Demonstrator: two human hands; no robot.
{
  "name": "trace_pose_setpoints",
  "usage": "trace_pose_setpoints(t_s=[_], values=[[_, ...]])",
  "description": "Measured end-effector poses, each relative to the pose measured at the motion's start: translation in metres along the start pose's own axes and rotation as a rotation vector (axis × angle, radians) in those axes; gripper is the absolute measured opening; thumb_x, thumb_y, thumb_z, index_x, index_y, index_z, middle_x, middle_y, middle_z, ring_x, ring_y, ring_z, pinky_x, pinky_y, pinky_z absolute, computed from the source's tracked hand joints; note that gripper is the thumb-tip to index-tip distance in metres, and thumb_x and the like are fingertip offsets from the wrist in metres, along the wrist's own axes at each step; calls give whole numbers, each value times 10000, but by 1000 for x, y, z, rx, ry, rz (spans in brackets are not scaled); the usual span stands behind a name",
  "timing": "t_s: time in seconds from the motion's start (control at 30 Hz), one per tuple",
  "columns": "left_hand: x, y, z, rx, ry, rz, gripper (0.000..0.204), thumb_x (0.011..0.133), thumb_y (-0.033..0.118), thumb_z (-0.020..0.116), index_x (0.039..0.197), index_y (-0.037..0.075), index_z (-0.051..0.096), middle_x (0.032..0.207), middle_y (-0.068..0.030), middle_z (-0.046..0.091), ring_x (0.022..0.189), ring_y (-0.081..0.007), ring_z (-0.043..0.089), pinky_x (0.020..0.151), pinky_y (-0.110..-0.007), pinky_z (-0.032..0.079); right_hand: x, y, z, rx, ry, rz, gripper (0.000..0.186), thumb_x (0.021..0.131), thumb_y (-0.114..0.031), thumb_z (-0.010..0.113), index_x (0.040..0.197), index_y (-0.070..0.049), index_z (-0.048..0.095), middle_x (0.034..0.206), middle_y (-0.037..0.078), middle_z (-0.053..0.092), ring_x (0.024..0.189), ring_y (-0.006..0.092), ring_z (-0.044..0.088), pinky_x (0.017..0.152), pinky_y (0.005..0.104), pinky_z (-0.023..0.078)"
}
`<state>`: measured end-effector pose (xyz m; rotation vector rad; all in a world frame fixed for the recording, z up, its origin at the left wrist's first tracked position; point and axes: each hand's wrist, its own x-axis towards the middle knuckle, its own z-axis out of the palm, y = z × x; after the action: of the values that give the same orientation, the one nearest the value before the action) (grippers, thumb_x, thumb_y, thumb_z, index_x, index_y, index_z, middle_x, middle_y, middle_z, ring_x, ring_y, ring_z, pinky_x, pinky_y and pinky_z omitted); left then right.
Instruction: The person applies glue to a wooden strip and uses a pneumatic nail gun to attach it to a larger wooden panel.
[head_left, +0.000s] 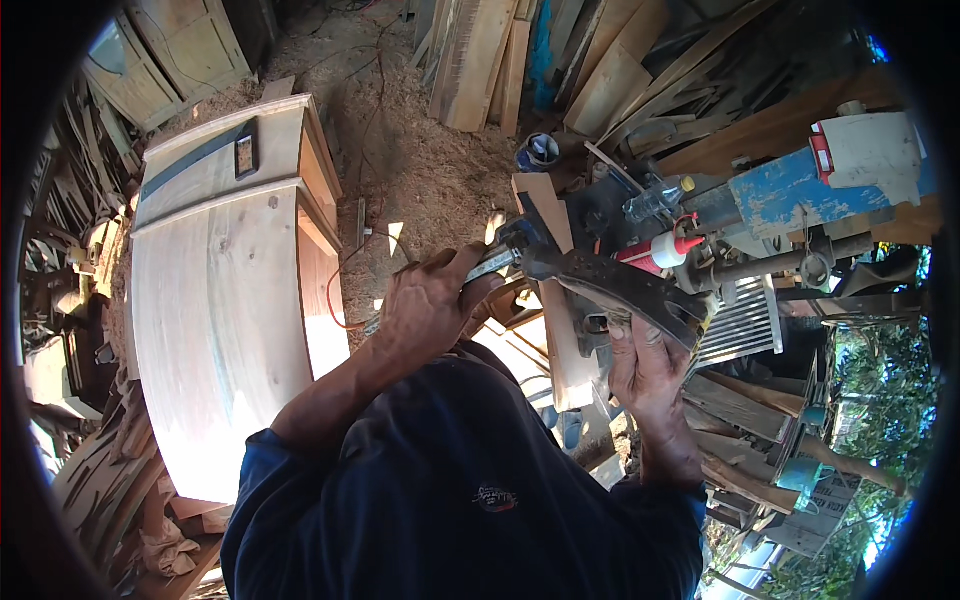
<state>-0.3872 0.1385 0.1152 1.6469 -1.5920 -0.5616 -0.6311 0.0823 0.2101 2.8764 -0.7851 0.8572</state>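
My left hand (425, 300) is wrapped round a silver metal bar (492, 264), which pokes out on both sides of the fist. At the bar's far end is a dark blue metal head (522, 238). That head meets a long, dark, curved metal piece (630, 285), whose kind I cannot make out. My right hand (645, 365) grips this piece from below near its right end, with the fingers curled up against it. Behind both, a light wooden board (572, 375) runs lengthwise, partly hidden by the dark piece.
A pale wooden cabinet (220, 300) stands at my left, with a dark strip tool (200, 160) on top. To the right are a red-and-white bottle (655, 252), a clear plastic bottle (655, 202) and a worn blue beam (790, 195). Planks (480, 65) lean beyond the shavings-covered floor (400, 150).
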Motion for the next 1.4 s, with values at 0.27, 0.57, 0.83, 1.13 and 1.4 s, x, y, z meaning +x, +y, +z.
trace_pose_setpoints(t_s=[0.27, 0.57, 0.83, 1.13, 1.4], values=[[4, 5, -6, -5, -71, -9, 353, 947, 317, 639, 1194, 70, 594, 854, -194, 704, 748, -402, 690, 676, -476, 538, 5, -5, -8, 73, 61, 93, 367, 929, -41, 618, 1276, 75, 582, 1082, 247, 679, 917, 387, 685, 836, 411, 522], [3, 2, -13, 25, -130, -52, 351, 959, 328, 621, 1172, 50, 597, 855, -215, 703, 743, -396, 694, 669, -472, 542, -11, -3, 19, -49, 8, 19, 242, 891, -67, 672, 1114, 26, 688, 1059, 198, 682, 881, 344, 673, 807, 434, 526], [5, -3, -7, 37, -39, 31, 309, 944, 282, 641, 1117, 27, 615, 807, -193, 703, 716, -391, 694, 634, -471, 540, -6, -6, 14, -156, 6, 79, 270, 845, -43, 702, 1113, -26, 671, 1036, 160, 682, 841, 304, 704, 714, 388, 574], [-9, -59, -22, -473, 204, -235, 291, 1047, 298, 494, 1057, 33, 615, 623, 2, 508, 530, -69, 461, 486, -244, 387, -134, 30, -12, -251, 104, 976, 340, 980, -185, 578, 1289, -44, 589, 965, 234, 684, 790, 392, 687, 679, 443, 535], [3, -110, -66, -776, 377, -373, 434, 1047, 460, 444, 1156, 62, 581, 701, -19, 560, 543, -99, 535, 490, -232, 445, -327, 62, 60, -26, 235, 1453, 347, 957, -231, 540, 1253, -55, 584, 844, 166, 643, 682, 274, 632, 595, 376, 490]])
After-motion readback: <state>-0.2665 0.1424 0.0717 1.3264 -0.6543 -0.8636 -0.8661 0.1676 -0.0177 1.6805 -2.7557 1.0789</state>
